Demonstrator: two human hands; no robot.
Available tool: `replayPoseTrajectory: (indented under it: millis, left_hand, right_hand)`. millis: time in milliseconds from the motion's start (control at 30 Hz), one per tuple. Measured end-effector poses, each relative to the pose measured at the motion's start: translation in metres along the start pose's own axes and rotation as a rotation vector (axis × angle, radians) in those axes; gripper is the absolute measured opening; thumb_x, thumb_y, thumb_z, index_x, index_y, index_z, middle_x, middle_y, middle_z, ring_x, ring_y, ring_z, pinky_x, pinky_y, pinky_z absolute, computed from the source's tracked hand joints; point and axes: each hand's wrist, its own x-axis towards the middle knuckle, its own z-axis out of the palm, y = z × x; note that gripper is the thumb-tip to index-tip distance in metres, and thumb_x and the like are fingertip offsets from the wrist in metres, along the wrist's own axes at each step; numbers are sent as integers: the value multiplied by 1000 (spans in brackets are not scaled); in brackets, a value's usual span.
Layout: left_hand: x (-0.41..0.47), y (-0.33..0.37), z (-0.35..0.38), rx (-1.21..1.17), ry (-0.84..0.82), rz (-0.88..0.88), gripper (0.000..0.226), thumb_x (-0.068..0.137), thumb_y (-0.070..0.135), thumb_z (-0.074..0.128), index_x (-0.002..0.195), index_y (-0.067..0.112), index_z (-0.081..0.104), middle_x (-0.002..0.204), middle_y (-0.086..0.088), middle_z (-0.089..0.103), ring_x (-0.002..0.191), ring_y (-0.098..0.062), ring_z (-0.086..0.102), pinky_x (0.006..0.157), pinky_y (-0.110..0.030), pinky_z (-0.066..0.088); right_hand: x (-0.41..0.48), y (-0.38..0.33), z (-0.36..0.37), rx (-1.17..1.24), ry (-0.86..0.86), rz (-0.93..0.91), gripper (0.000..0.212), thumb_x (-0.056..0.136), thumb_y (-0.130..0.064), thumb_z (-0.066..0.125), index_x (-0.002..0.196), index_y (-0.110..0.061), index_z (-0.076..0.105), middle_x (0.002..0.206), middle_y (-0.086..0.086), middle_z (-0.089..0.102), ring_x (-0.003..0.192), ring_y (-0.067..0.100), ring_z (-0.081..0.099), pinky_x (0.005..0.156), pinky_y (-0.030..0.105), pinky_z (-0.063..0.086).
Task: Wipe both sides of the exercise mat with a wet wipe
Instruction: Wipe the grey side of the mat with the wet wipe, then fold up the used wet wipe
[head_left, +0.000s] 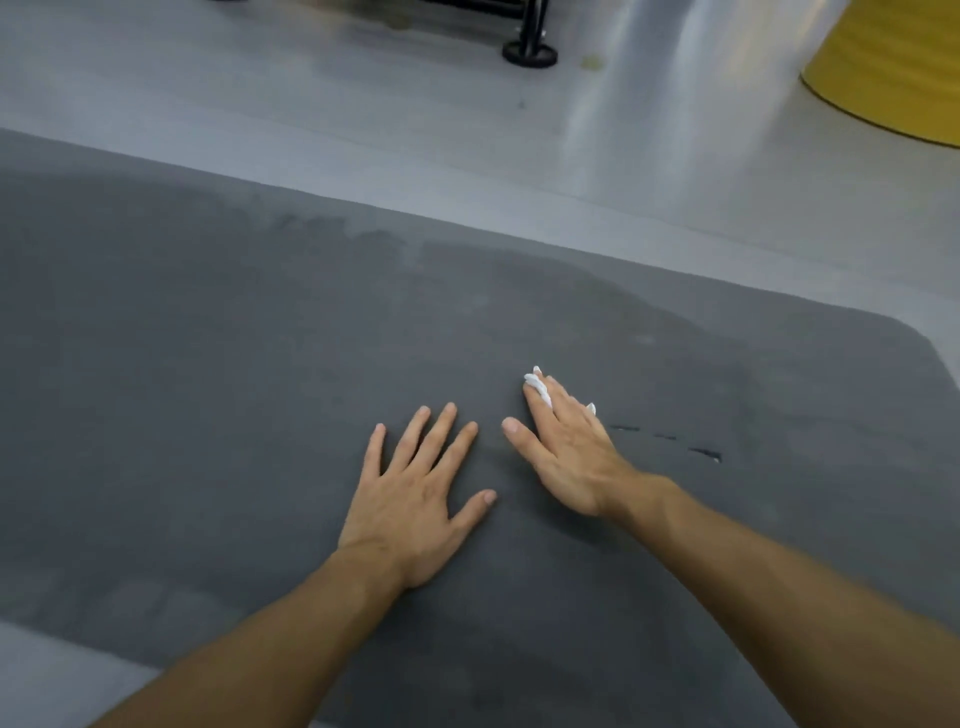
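Left hand (415, 499) flat and wide on grey mat (208, 338); right hand (566, 457), fingers straight, atop perhaps a crumpled wipe (537, 387).

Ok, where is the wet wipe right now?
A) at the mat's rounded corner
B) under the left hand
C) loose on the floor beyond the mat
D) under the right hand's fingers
D: white bits of the wet wipe peek out from the straight fingers of the right hand, pressed on the grey exercise mat, while the left hand lies spread and bare.
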Motion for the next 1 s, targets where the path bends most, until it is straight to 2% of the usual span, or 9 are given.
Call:
replayPoseTrajectory:
  millis: [167,300,367,433,533,633,767,900,1000]
  left_hand:
    - [-30,-44,-9,-66,-12,-280,76,90,77,-2,158,45,-16,166,14,-28,153,-13,-27,123,-54,-15]
    - [-52,-74,-20,-104,-70,-433,83,85,75,-6,159,41,-12,167,11,-25,154,-15,-23,126,-49,-9]
    - [-54,-84,-31,-227,-88,-451,70,100,64,15,163,35,1,170,9,-14,156,-15,-16,127,-45,-5]
    - [-47,-90,-44,-449,-72,-485,55,108,48,27,161,33,22,171,8,2,158,-15,-4,127,-45,0]
    - [-38,-99,-63,-863,-20,-491,45,109,38,26,145,29,51,158,-2,43,149,-21,33,123,-46,25]
    - [-49,-105,-87,-1120,54,-488,45,106,47,26,131,35,62,136,7,61,130,-14,54,113,-39,40]
    - [-71,-118,-135,-1315,317,-615,36,109,41,33,117,24,63,112,7,66,106,-9,62,91,-27,47]
    - [-85,-141,-181,-1517,565,-764,27,106,26,47,102,16,72,103,-2,69,105,-23,64,96,-32,50]
    - [-106,-156,-208,-1696,488,-737,28,106,17,48,87,14,68,87,-4,68,83,-22,65,74,-27,52]
  right_hand:
    - [-10,-75,43,80,-61,-111,98,82,-81,1,163,-24,-4,165,-19,-18,146,-7,-24,113,27,-20]
    - [-13,-123,72,181,-65,-81,85,93,-74,8,163,-27,-1,166,-21,-13,149,-5,-20,116,29,-18]
    - [-10,-147,75,435,-66,41,76,99,-70,16,162,-30,7,166,-24,-1,152,-2,-11,122,34,-15]
    - [-5,-170,75,856,-128,187,84,90,-83,20,159,-36,21,161,-23,22,152,4,12,126,38,0]
    - [2,-208,74,1205,-106,194,90,85,-88,24,129,-21,63,127,6,66,124,18,56,117,38,33]
    - [0,-257,59,1568,-94,200,91,89,-82,31,121,-4,66,120,6,72,121,15,62,116,38,37]
    - [-21,-321,35,1782,-204,136,82,92,-81,26,131,-18,61,131,8,67,125,22,60,117,43,35]
    - [-50,-369,28,1693,-246,49,66,105,-59,21,144,-16,53,140,7,62,134,20,54,120,41,33]
    - [-66,-385,23,1621,-103,11,35,108,-18,40,129,-6,65,125,14,70,119,22,66,104,34,51]
